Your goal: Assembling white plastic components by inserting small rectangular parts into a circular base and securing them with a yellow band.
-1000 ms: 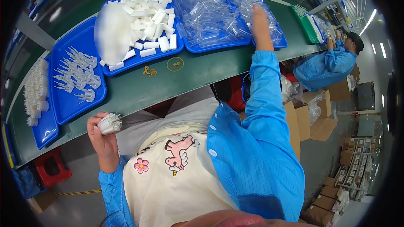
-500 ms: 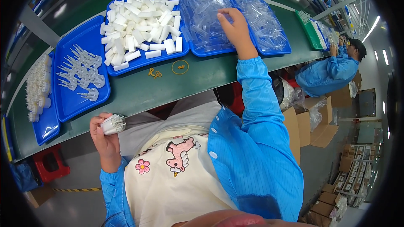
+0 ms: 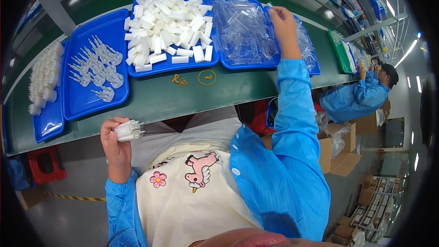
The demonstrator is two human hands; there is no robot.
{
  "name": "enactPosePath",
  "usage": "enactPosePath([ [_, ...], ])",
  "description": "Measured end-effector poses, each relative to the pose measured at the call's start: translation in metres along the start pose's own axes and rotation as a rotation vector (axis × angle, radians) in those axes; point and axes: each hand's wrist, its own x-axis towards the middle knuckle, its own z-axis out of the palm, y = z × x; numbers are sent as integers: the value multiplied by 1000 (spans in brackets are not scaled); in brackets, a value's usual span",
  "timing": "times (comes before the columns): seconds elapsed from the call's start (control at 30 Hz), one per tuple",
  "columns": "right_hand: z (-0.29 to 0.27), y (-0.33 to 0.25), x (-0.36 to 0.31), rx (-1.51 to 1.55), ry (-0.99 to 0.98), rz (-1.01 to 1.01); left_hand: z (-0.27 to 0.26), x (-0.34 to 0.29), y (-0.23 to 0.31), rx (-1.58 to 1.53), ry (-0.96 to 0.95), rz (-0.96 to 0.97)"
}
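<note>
White and smooth, a chunky plastic part (image 3: 128,131) w/ thin prongs poking out one end sits in the L hand (image 3: 115,144), fingers & thumb wrapped round it, near the front edge of the flat green table (image 3: 155,105). The R hand (image 3: 285,25) is up where two blue trays of see-thru stuff meet, fingers bent; can't tell if it's pinching anything. The clear pcs (image 3: 244,29) there are thin, shiny & all jumbled. Next tray (image 3: 162,69) L has a big heap of matte white blocks (image 3: 169,32), long w/ flat sides. Then a tray (image 3: 93,108) w/ spiky, cloudy pcs (image 3: 103,71), & more pale pcs (image 3: 45,77) at the far L. Stretchy yellow-brown bands (image 3: 207,77) lie on the table. Vs. 0.5 sec ago, the R hand has gone R, from over the left clear heap to the spot btwn both; 1 sec ago it was over the right one. L hand has kept the same part all along.
</note>
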Motion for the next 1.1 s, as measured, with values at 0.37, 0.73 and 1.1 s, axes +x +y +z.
enactPosePath([
  [0.37, -6, 117, 149, -792, -239, 11, 2, 1, -10, -7, -5, 48],
  [0.73, -10, 69, 100, -644, -255, -89, 4, 1, -4, -118, -7, 11],
  [1.1, -90, 10, 36, 42, 85, -141, 3, 2, -1, -91, -13, 24],
])
